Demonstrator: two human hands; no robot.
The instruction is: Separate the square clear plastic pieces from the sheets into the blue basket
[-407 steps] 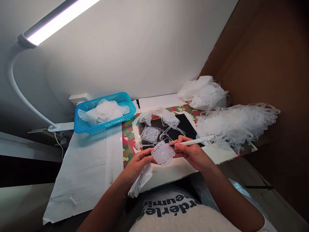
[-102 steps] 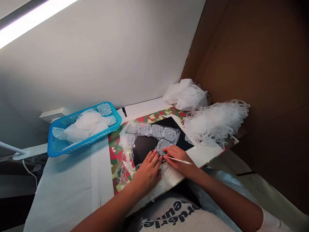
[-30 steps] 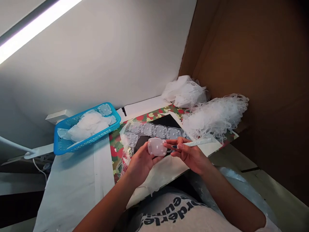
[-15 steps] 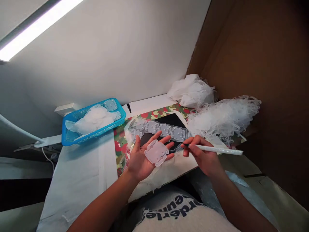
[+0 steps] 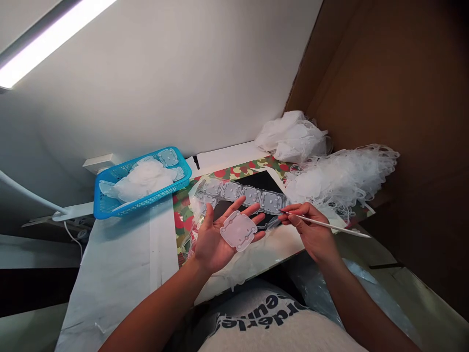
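My left hand (image 5: 214,242) is palm up with its fingers spread. A translucent, rounded plastic pad (image 5: 238,231) with small holes and slots lies flat on that palm and fingers, not gripped. My right hand (image 5: 311,227) pinches a slim white-handled tool (image 5: 335,227) between thumb and fingers, its thin dark tip pointing left, apart from the pad. Behind both hands a clear sheet of joined pads (image 5: 251,196) rests on a black board (image 5: 262,181); the left fingers cover part of it.
A blue basket (image 5: 146,198) at the left holds several loose translucent pads. At the right lie a pile of stringy clear scraps (image 5: 340,176) and a white plastic bundle (image 5: 293,137). A cardboard wall (image 5: 384,88) stands along the right side, and a camouflage-patterned mat (image 5: 181,215) lies under the board.
The tool in my right hand has turned, so its handle looks narrower and slopes down to the right. My left hand and the pad have hardly moved.
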